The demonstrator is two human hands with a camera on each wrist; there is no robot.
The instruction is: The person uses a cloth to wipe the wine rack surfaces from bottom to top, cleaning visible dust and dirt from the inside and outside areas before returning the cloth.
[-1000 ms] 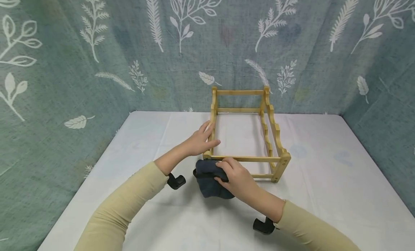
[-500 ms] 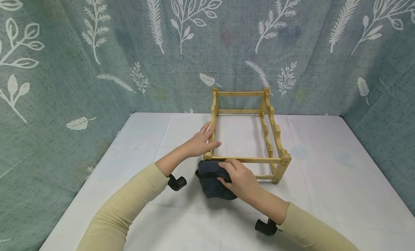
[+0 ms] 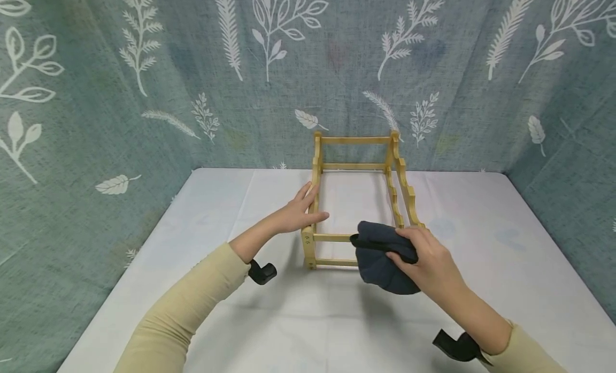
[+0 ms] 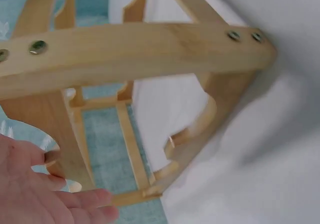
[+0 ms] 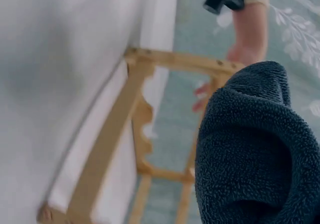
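A pale wooden rack [image 3: 332, 237] with scalloped side rails stands on the white-covered table. My left hand [image 3: 293, 212] rests on its left side rail, thumb reaching over the inside and fingers spread fairly straight. In the left wrist view those fingers [image 4: 85, 199] lie right at the wood. With my right hand [image 3: 428, 258] I grip a folded dark blue towel [image 3: 385, 271] at the rack's front right, where it hides that corner in the head view. A black strip runs across the towel. Its looped terry pile [image 5: 240, 154] fills the right wrist view's lower right; the right fingers are hidden there.
A green curtain [image 3: 269, 111] with white leaf prints hangs behind the table and along both sides. White cloth [image 3: 269, 330] covers the tabletop. Black wrist mounts [image 3: 262, 273] hang below both sleeves. Metal screw heads [image 4: 234, 35] show in the rack's end post.
My right hand and the towel have moved right along the rack's front, from its left corner to its right one. The left hand and the rack have stayed put.
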